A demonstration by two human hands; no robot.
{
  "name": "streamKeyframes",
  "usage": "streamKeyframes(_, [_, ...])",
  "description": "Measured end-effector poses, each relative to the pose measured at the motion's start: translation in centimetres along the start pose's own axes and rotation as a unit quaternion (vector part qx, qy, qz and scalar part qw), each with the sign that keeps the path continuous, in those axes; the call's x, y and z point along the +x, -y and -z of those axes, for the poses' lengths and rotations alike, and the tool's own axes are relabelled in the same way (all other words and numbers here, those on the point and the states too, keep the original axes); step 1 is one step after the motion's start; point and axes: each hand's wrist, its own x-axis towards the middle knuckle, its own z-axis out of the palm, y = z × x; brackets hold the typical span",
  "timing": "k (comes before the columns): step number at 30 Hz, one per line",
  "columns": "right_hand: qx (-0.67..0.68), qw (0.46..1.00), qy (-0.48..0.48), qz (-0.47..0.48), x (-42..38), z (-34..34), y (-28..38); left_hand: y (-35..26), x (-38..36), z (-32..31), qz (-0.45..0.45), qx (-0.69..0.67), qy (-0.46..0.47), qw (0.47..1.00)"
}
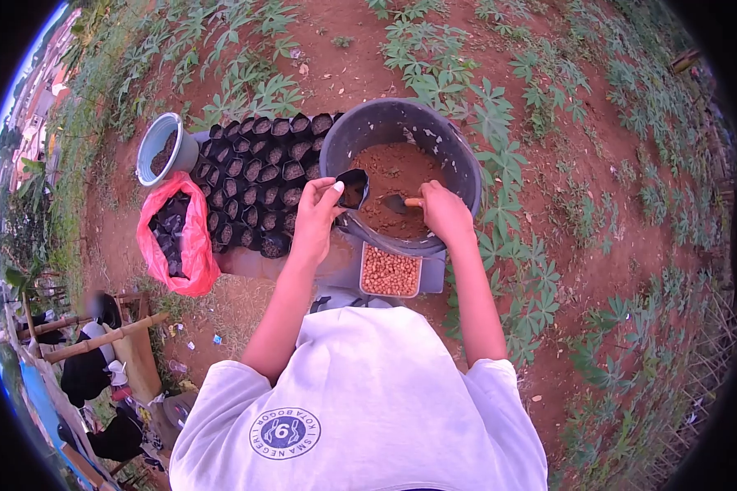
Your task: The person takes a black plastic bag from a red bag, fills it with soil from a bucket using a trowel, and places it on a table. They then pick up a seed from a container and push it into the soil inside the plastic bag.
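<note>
A broad patch of red-brown bare soil ground (598,245) dotted with leafy green cassava plants (499,123) fills the view. On it sits a large round dark grey plastic bucket (458,159) half full of reddish soil, and touching its left side is a block of small black plastic seedling bags (258,176) packed upright in rows, each filled with soil. Left of those stand a pale blue round plastic bucket (151,143), tilted, and a crumpled pink plastic bag (196,254) holding more black bags. Just below the grey bucket lies a small clear rectangular container of tan seeds (391,272). The left hand (318,214) pinches an open small black plastic seedling bag (353,188) by its rim over the bucket's near edge, fingers closed on it. The right hand (444,211) grips the orange handle of a small metal trowel (400,202) dipped in the bucket's soil, fingers wrapped round it.
</note>
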Motion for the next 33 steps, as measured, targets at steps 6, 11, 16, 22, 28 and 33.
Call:
streamKeyframes(6, [-0.038, 0.999, 0.027, 0.001, 0.1, -1.1, -0.6, -0.2, -0.1, 0.6, 0.012, -0.042, 0.030, 0.999])
streamKeyframes(11, [-0.035, 0.999, 0.023, 0.030, 0.0, -0.5, -0.2, -0.2, -0.4, 0.5, 0.007, -0.046, 0.021, 0.999])
streamKeyframes(16, [-0.055, 0.997, 0.039, 0.037, 0.0, -0.3, -0.1, -0.4, -0.5, 0.8, 0.014, -0.054, 0.022, 0.998])
streamKeyframes(22, [-0.044, 0.997, 0.039, 0.047, 0.1, -0.9, -0.7, -0.2, -0.4, 1.7, 0.034, -0.052, 0.038, 0.997])
streamKeyframes(28, [-0.024, 0.997, 0.044, 0.050, 0.2, -0.7, -0.5, -1.1, -0.9, 2.7, 0.033, -0.049, 0.038, 0.998])
streamKeyframes(33, [-0.032, 0.995, 0.056, 0.082, 0.5, -1.0, -0.9, -3.0, -2.0, 3.6, 0.011, -0.063, 0.005, 0.998])
